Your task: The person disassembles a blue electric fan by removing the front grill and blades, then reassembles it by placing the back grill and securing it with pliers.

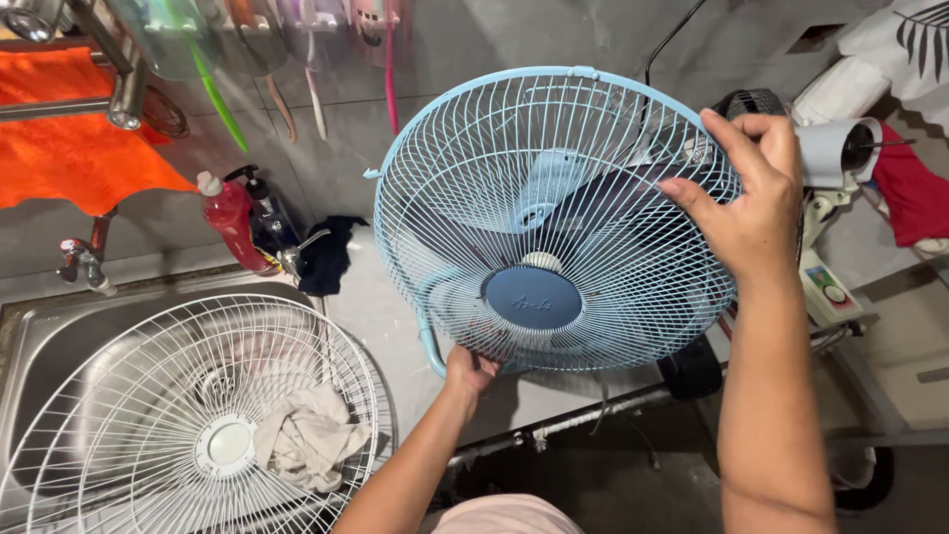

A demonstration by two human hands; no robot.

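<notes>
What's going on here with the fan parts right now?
A person holds a light blue fan grille up over the counter, left hand gripping its lower rim, right hand on its upper right edge. A white fan grille lies across the steel sink, with a crumpled cloth on it.

Two round wire fan guards: one light blue guard, one white guard. One crumpled beige cloth. One orange towel. One red plastic bottle and one dark pump bottle. One steel sink. Two hands: left, right.
</notes>
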